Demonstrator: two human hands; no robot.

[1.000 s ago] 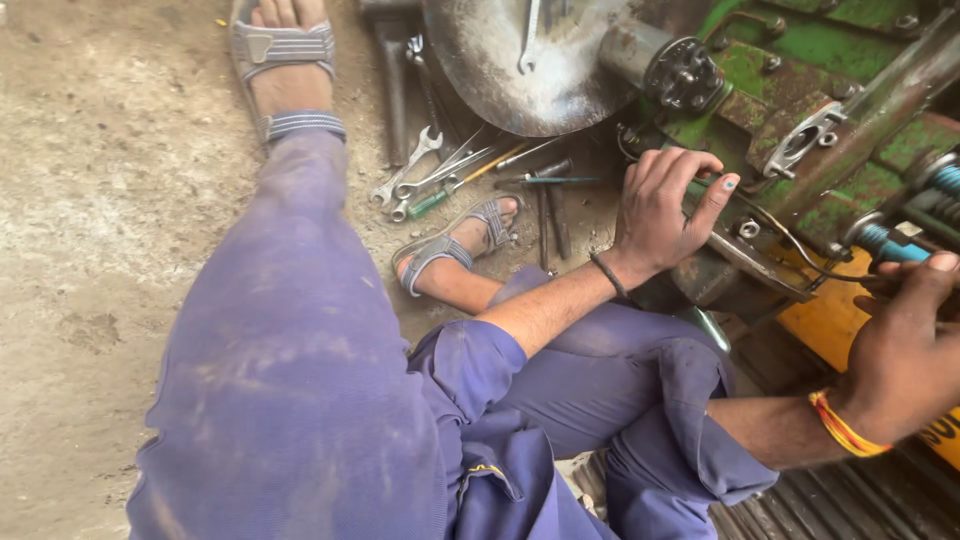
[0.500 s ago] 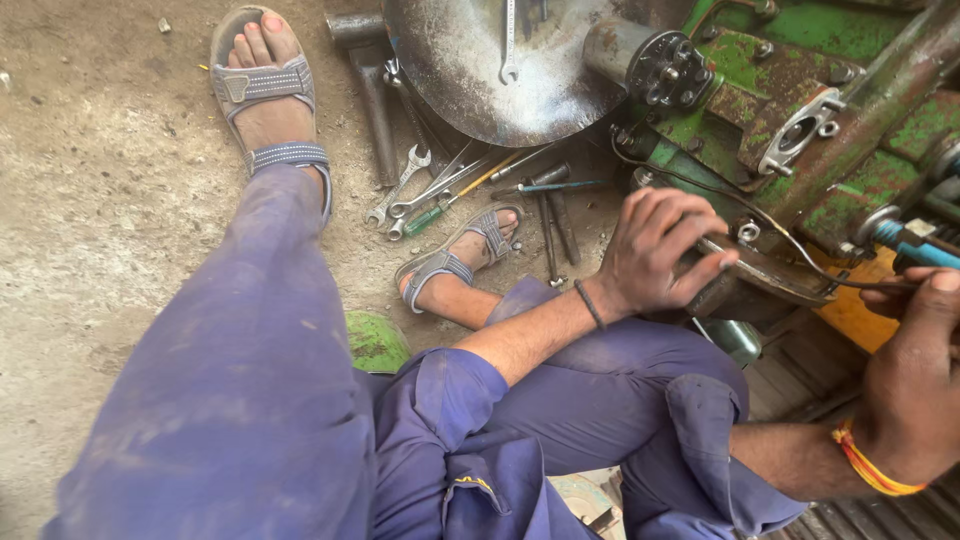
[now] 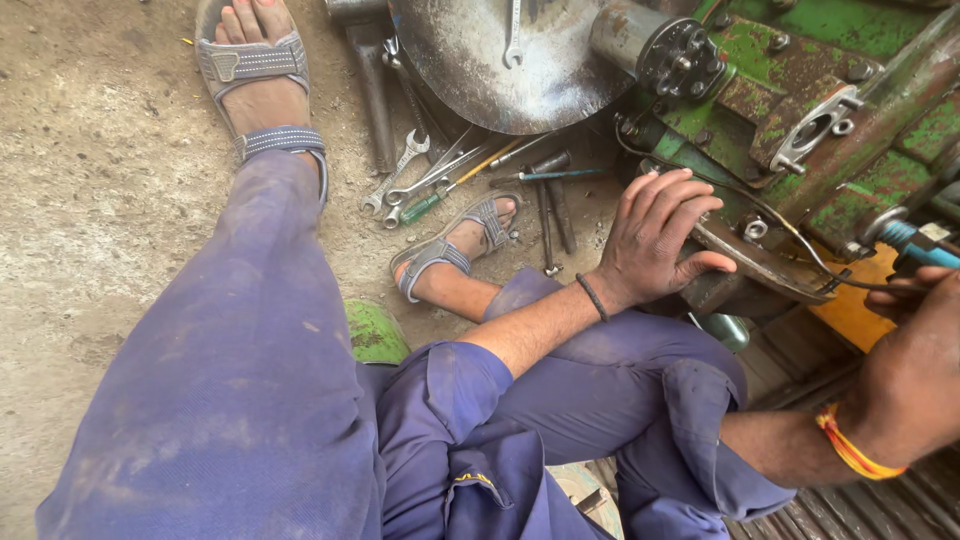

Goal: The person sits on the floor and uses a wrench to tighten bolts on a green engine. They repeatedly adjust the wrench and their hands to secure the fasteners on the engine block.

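Bracing against the worn green machine [image 3: 800, 60], your left hand [image 3: 655, 235] lay open with fingers spread over its rusted lower bracket [image 3: 765, 262], clasping nothing. At three o'clock, your right hand [image 3: 915, 365] was closed about a thin black cable [image 3: 790, 235] that looped back over the bracket; how firmly it gripped could not be told. By the look of it the job was mid-way: the machine stood partly stripped, bolts exposed, nothing yet refitted. Out at eleven o'clock, spanners [image 3: 405, 170] and a green-handled screwdriver [image 3: 430, 200] lay scattered on the dirt beside your sandalled foot [image 3: 455, 250]. At twelve o'clock a steel disc [image 3: 480, 70] crowded the work, and your own crossed legs hemmed in the reach.
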